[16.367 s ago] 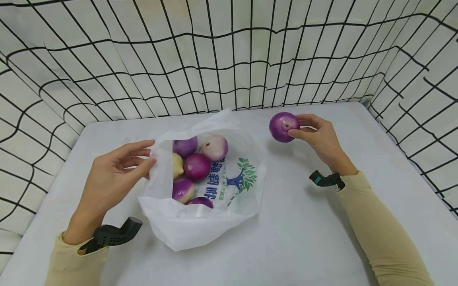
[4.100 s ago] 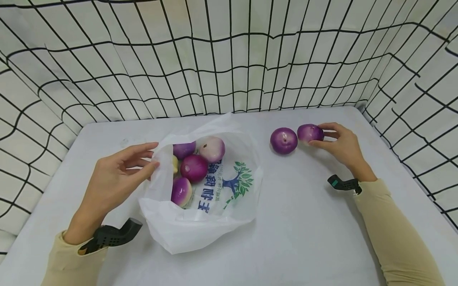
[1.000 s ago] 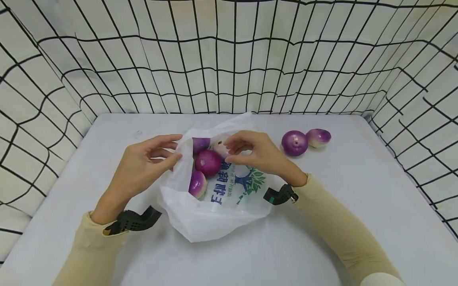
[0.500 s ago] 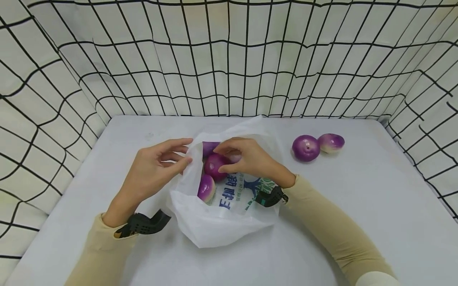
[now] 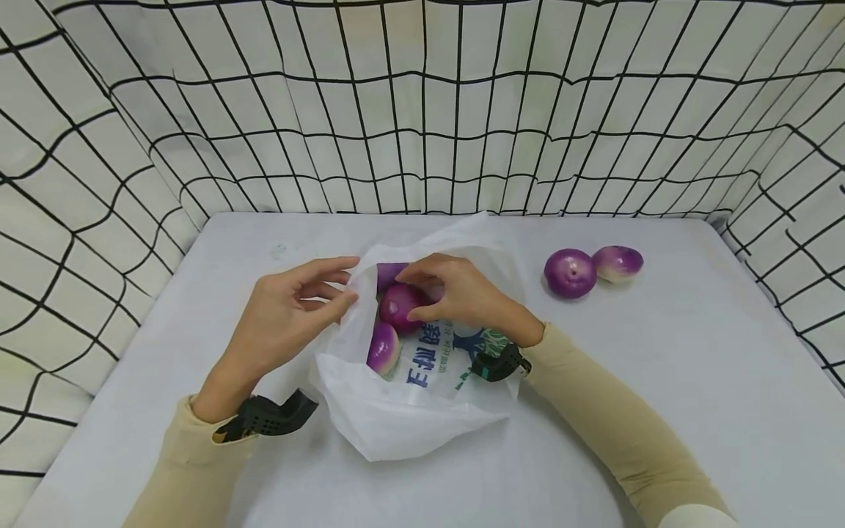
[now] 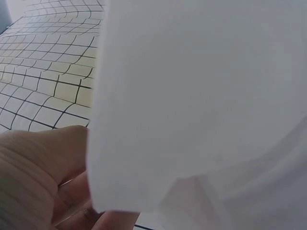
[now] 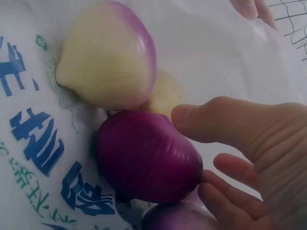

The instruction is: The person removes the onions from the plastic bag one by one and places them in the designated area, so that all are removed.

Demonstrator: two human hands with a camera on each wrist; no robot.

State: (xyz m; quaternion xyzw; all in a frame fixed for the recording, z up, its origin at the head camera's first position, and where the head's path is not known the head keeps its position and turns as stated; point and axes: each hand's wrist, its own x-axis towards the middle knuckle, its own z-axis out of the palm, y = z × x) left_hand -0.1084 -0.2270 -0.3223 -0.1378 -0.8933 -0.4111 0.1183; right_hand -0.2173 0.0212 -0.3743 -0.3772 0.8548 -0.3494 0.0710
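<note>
A white plastic bag (image 5: 409,433) lies with its mouth spread, printed inside with blue lettering and a tree. My left hand (image 5: 290,308) pinches the bag's left rim between thumb and fingers. Inside the bag, my right hand (image 5: 462,293) grips a red onion (image 7: 148,158), thumb on one side and fingers on the other. Near the onion lies a purple-and-white turnip (image 5: 383,348). Another purple vegetable (image 5: 391,276) shows behind it, partly hidden. A pale yellow item (image 7: 168,91) peeks out in the right wrist view.
On the white table (image 5: 594,381), right of the bag, a round purple turnip (image 5: 571,273) touches a purple-and-white turnip (image 5: 618,264). Black wire mesh (image 5: 455,110) before a white backing encloses the back and sides.
My right hand placed a second turnip beside the first on the right, let go, and moved left into the bag onto the red onion. My left hand kept hold of the rim.
</note>
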